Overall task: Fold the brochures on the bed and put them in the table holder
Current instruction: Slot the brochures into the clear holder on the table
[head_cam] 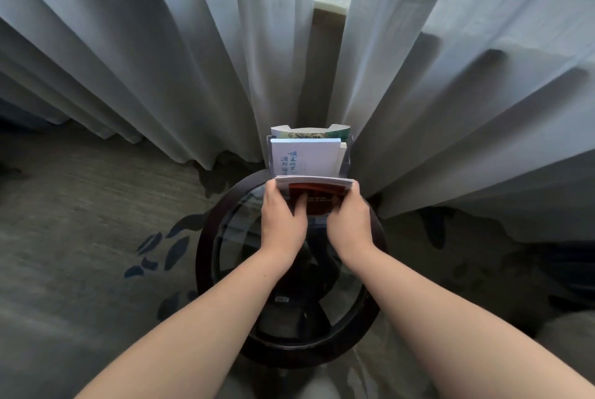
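A clear tiered table holder (346,157) stands at the far edge of a round glass table (206,237). Its back tier holds a green-and-white brochure (309,133), and the middle tier a white brochure (306,157) with blue writing. A folded stack of brochures with a red-brown cover (317,191) sits at the front tier. My left hand (281,215) grips its left edge and my right hand (349,218) grips its right edge, fingers curled over the front.
The table has a dark wooden rim and a dark base visible through the glass. Pale curtains (193,60) hang close behind and beside the holder. Grey carpet (80,205) with dark blue leaf marks lies to the left.
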`<state>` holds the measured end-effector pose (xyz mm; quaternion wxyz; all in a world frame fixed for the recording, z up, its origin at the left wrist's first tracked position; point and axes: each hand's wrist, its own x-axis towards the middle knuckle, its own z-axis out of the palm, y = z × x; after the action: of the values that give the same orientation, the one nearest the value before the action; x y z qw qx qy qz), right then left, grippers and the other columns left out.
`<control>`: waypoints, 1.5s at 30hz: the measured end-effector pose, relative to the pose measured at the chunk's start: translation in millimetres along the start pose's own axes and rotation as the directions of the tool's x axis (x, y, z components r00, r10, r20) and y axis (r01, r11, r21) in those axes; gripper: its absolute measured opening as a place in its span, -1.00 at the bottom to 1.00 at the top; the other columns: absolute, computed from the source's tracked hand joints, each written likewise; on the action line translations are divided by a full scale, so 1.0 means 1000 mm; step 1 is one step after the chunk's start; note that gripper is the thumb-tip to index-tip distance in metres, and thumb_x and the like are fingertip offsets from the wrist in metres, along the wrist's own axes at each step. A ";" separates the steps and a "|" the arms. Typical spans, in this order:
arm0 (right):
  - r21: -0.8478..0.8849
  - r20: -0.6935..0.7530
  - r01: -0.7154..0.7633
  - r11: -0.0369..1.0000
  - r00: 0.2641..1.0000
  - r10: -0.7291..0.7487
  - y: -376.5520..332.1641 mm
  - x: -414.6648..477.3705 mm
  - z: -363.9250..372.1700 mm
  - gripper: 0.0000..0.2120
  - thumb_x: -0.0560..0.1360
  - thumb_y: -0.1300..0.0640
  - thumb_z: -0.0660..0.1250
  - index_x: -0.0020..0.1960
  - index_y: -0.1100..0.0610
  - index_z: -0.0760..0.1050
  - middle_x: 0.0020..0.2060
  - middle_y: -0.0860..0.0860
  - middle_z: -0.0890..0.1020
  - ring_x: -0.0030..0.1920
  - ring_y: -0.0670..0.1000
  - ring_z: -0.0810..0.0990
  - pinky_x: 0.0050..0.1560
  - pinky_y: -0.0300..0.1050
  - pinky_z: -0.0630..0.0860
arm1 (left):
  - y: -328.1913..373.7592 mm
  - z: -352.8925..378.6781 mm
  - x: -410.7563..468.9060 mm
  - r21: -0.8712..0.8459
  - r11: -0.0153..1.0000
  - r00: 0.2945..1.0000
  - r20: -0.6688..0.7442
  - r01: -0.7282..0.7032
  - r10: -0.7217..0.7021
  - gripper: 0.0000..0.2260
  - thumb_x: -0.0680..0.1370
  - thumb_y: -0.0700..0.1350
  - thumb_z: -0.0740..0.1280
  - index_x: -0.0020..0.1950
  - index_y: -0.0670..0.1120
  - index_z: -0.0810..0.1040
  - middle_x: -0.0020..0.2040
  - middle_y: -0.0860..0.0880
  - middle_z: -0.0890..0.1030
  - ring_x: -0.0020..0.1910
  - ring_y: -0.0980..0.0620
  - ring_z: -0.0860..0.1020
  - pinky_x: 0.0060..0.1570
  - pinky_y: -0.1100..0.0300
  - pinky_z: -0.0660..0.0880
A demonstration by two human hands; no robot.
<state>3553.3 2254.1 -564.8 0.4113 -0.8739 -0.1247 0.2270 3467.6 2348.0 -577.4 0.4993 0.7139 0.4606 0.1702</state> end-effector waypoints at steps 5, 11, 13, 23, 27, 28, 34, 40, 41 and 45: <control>-0.018 0.029 -0.002 1.000 1.000 0.003 0.018 0.005 0.009 -0.79 0.62 0.29 0.21 0.17 0.02 0.39 -0.04 -0.02 0.59 0.02 0.06 0.61 -0.06 -0.13 0.45 | -0.013 0.004 0.001 0.113 0.993 0.998 0.045 -0.039 0.034 -0.61 0.60 -0.16 0.38 0.34 0.01 0.30 0.28 -0.02 0.52 0.19 0.05 0.52 0.08 0.26 0.45; -0.086 -0.001 0.136 0.987 0.991 -0.137 0.019 0.002 0.007 -0.44 0.65 0.24 0.25 0.57 -0.06 0.18 0.35 0.07 0.45 0.14 -0.11 0.47 0.10 -0.20 0.50 | -0.008 0.005 0.001 0.280 0.924 0.962 0.156 -0.261 0.225 -0.53 0.59 -0.22 0.37 0.47 -0.01 0.34 0.38 -0.04 0.40 0.35 -0.01 0.46 0.20 0.07 0.55; -0.215 0.053 0.249 0.944 0.968 -0.244 0.017 -0.001 0.004 -0.36 0.63 0.26 0.28 0.62 -0.05 0.15 0.49 0.14 0.28 0.33 0.04 0.46 0.25 -0.04 0.55 | -0.003 0.006 0.000 0.369 0.877 0.948 0.197 -0.308 0.250 -0.54 0.60 -0.20 0.36 0.48 -0.02 0.38 0.48 -0.05 0.30 0.45 -0.08 0.37 0.27 -0.03 0.55; -0.639 0.368 0.478 0.602 0.878 -0.306 0.019 -0.001 -0.001 -0.21 0.58 0.14 0.26 0.68 0.14 -0.07 0.65 0.16 -0.18 0.61 0.30 -0.29 0.59 0.22 -0.19 | -0.008 0.008 -0.001 0.686 0.603 0.909 0.369 -0.407 0.194 -0.23 0.59 -0.13 0.28 0.68 0.00 -0.12 0.67 -0.05 -0.24 0.65 -0.12 -0.23 0.61 -0.07 0.06; -0.623 0.377 0.479 0.618 0.877 -0.299 0.021 0.005 -0.003 -0.18 0.55 0.12 0.22 0.67 0.18 -0.15 0.66 0.11 -0.18 0.64 0.17 -0.23 0.57 0.06 -0.30 | -0.010 0.009 0.003 0.742 0.513 0.899 0.401 -0.431 0.175 -0.17 0.58 -0.06 0.25 0.66 -0.06 -0.25 0.65 -0.08 -0.32 0.64 -0.13 -0.28 0.62 -0.04 -0.06; -0.620 0.376 0.477 0.623 0.877 -0.298 0.021 0.007 -0.003 -0.17 0.55 0.12 0.22 0.67 0.19 -0.17 0.66 0.10 -0.18 0.64 0.14 -0.22 0.57 0.04 -0.31 | -0.010 0.010 0.004 0.754 0.495 0.900 0.402 -0.431 0.170 -0.16 0.58 -0.04 0.25 0.66 -0.07 -0.26 0.65 -0.09 -0.32 0.63 -0.13 -0.29 0.62 -0.04 -0.08; -0.587 0.386 0.456 0.669 0.884 -0.264 0.019 0.013 -0.002 -0.12 0.54 0.13 0.25 0.67 0.16 -0.21 0.66 0.06 -0.17 0.64 0.09 -0.23 0.58 0.02 -0.28 | -0.004 0.010 0.003 0.770 0.480 0.904 0.400 -0.421 0.151 -0.16 0.58 -0.03 0.26 0.66 -0.08 -0.26 0.66 -0.10 -0.29 0.64 -0.08 -0.27 0.62 -0.03 -0.13; -0.549 0.409 0.460 0.698 0.876 -0.255 0.014 0.017 -0.006 -0.12 0.53 0.08 0.28 0.67 0.15 -0.16 0.67 0.05 -0.11 0.65 0.09 -0.19 0.60 0.05 -0.20 | 0.000 0.009 0.005 0.788 0.466 0.912 0.390 -0.403 0.130 -0.14 0.57 -0.05 0.29 0.67 -0.06 -0.24 0.67 -0.08 -0.25 0.65 -0.06 -0.24 0.62 -0.06 -0.10; -0.545 0.420 0.464 0.699 0.872 -0.251 0.013 0.019 -0.008 -0.12 0.52 0.07 0.28 0.67 0.14 -0.15 0.67 0.05 -0.12 0.65 0.09 -0.19 0.60 0.05 -0.20 | 0.001 0.009 0.006 0.786 0.468 0.911 0.392 -0.405 0.129 -0.15 0.57 -0.05 0.29 0.67 -0.05 -0.23 0.67 -0.08 -0.25 0.65 -0.06 -0.23 0.62 -0.06 -0.10; -0.525 0.422 0.463 0.714 0.870 -0.254 0.009 0.024 -0.013 -0.12 0.52 0.11 0.29 0.67 0.14 -0.16 0.67 0.07 -0.13 0.65 0.10 -0.18 0.63 0.06 -0.16 | 0.004 0.008 0.006 0.781 0.518 0.934 0.336 -0.349 0.122 -0.08 0.55 -0.04 0.31 0.65 -0.03 -0.31 0.66 -0.12 -0.30 0.65 -0.08 -0.22 0.62 -0.04 -0.07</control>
<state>3581.2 2249.2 -571.5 0.1172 -0.8682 -0.4254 0.2269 3478.3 2348.7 -578.4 0.1262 0.9348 0.3202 -0.0883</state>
